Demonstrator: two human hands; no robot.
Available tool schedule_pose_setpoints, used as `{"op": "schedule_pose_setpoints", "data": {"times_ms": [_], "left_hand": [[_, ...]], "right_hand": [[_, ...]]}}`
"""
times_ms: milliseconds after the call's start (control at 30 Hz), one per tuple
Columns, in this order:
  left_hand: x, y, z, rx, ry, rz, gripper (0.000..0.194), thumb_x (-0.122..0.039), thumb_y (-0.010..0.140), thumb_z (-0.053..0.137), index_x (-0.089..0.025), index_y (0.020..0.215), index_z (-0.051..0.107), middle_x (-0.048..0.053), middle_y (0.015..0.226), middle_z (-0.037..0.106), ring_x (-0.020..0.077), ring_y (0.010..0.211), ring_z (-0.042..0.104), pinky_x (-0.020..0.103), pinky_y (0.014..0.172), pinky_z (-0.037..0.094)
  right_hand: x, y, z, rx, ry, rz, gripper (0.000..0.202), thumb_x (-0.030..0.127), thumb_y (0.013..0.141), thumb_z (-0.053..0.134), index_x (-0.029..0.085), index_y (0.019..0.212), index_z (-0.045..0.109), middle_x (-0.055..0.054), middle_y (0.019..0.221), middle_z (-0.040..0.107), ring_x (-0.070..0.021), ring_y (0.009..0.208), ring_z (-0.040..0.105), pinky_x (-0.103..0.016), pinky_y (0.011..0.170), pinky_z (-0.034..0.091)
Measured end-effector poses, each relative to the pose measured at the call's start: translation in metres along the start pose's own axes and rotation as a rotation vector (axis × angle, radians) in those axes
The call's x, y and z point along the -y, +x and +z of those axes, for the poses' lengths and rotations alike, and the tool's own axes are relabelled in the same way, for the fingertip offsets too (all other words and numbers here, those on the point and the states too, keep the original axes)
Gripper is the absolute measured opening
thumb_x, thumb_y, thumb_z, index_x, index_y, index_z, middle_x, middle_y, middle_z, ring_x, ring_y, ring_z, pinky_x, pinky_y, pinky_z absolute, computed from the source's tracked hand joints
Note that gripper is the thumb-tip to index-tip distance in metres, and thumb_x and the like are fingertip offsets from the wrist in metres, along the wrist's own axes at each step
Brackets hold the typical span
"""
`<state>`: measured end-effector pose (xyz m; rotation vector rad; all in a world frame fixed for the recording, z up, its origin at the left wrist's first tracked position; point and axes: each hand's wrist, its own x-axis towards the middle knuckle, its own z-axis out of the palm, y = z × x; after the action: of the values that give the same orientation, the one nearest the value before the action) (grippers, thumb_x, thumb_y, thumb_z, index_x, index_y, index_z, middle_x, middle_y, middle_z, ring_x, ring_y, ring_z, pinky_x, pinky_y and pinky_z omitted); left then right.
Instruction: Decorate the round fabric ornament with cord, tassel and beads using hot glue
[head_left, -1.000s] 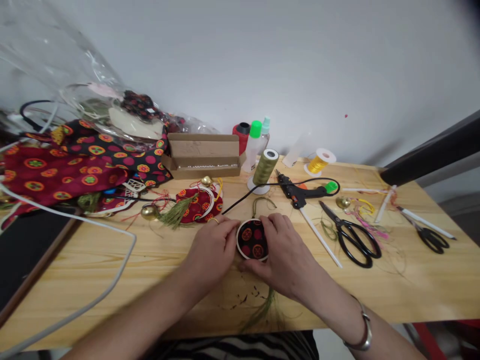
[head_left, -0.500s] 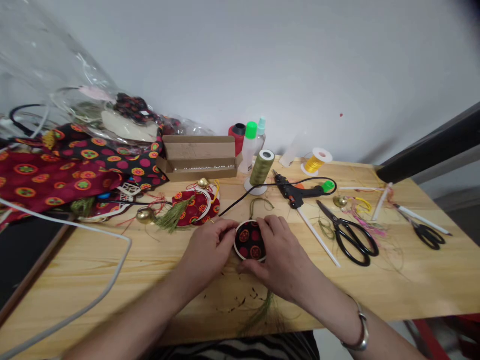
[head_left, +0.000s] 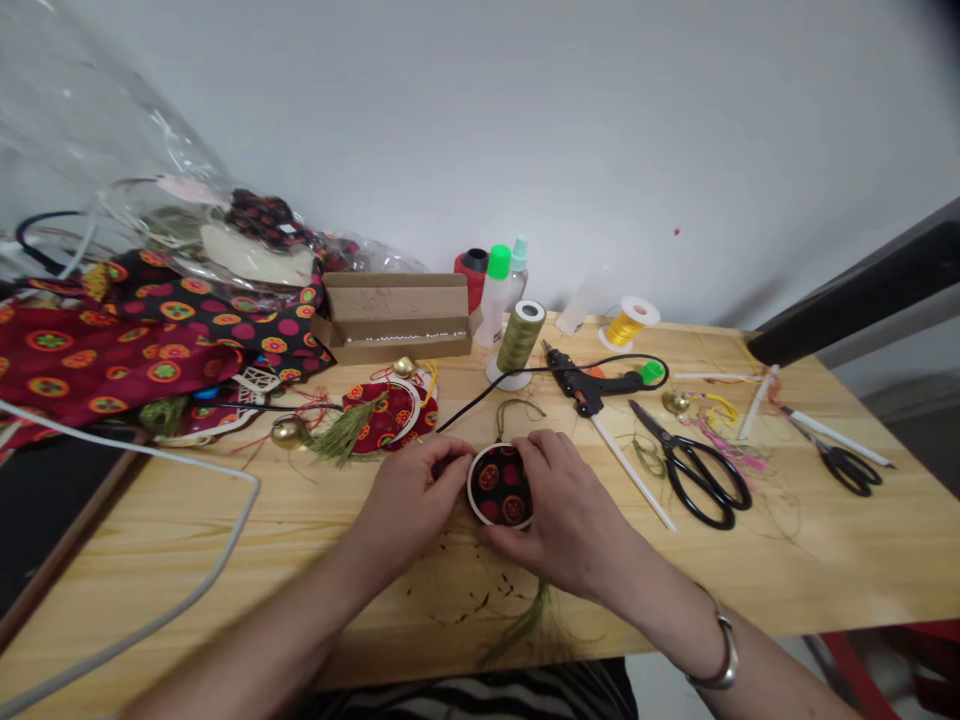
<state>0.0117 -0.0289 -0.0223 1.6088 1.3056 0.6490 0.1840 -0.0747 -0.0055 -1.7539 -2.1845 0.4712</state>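
Observation:
Between my hands lies a round fabric pendant (head_left: 500, 484), dark with red and orange flower patterns and a pale rim. A green cord loop (head_left: 517, 405) sticks out at its top, and a green tassel (head_left: 529, 620) lies below it on the table. My right hand (head_left: 562, 510) is wrapped round the pendant's right side, with the thumb at its lower edge. At the left rim, my left hand (head_left: 420, 490) has its thumb and forefinger pinched together; their tips touch the edge, and whether anything is between them I cannot make out.
Behind the hands are a black glue gun (head_left: 592, 380), a green thread spool (head_left: 521, 338) and an open cardboard box (head_left: 397, 345). Large black scissors (head_left: 694, 470) and a white glue stick (head_left: 634, 470) lie right. Patterned fabric (head_left: 97, 345) and a white cable (head_left: 225, 560) occupy the left.
Both hands stay nearly where they were around the pendant. The view has shifted slightly; no object has visibly been picked up or put down.

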Motion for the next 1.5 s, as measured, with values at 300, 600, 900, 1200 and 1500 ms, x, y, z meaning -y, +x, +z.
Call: {"op": "schedule_pose_setpoints", "data": {"times_ms": [300,600,900,1200,1500], "left_hand": [[-0.013,-0.004,0.007,0.328,-1.108,-0.313,0.024,-0.036,0.083,0.063,-0.019,0.099,0.070,0.004,0.090,0.073,0.0171,0.082,0.066,0.028,0.075,0.053],[-0.006,-0.006,0.007,0.402,-1.392,-0.396,0.016,-0.023,0.084,0.064,-0.015,0.093,0.074,0.005,0.085,0.075,0.0150,0.078,0.068,0.027,0.076,0.055],[-0.008,-0.008,0.009,0.511,-1.349,-0.273,0.026,-0.025,0.078,0.073,-0.018,0.103,0.071,0.004,0.092,0.074,0.0152,0.085,0.067,0.026,0.081,0.052],[-0.005,-0.008,0.009,0.459,-1.302,-0.321,0.019,-0.030,0.082,0.067,-0.018,0.097,0.073,0.003,0.087,0.072,0.0144,0.080,0.064,0.023,0.074,0.050],[-0.002,-0.007,0.009,0.470,-1.275,-0.260,0.021,-0.026,0.084,0.065,-0.019,0.102,0.072,0.004,0.088,0.071,0.0127,0.075,0.061,0.024,0.075,0.048]], "right_hand": [[-0.005,-0.001,-0.010,-0.140,0.182,-0.173,0.076,0.041,0.067,0.077,0.013,0.130,0.043,-0.014,0.121,0.048,-0.0267,0.113,0.048,-0.041,0.098,0.047],[-0.008,-0.002,0.006,-0.142,0.239,-0.228,0.090,0.054,0.067,0.076,0.014,0.136,0.036,-0.014,0.126,0.044,-0.0259,0.119,0.044,-0.040,0.104,0.043],[-0.005,-0.005,0.005,-0.112,0.302,-0.208,0.091,0.048,0.068,0.078,0.015,0.140,0.034,-0.015,0.131,0.039,-0.0252,0.124,0.041,-0.038,0.107,0.041],[-0.006,-0.006,0.005,-0.142,0.383,-0.206,0.085,0.047,0.070,0.077,0.020,0.138,0.035,-0.014,0.130,0.041,-0.0262,0.124,0.043,-0.043,0.107,0.042],[-0.005,-0.007,0.005,-0.137,0.411,-0.199,0.084,0.045,0.070,0.078,0.017,0.137,0.037,-0.014,0.132,0.043,-0.0240,0.126,0.042,-0.039,0.109,0.040]]}}
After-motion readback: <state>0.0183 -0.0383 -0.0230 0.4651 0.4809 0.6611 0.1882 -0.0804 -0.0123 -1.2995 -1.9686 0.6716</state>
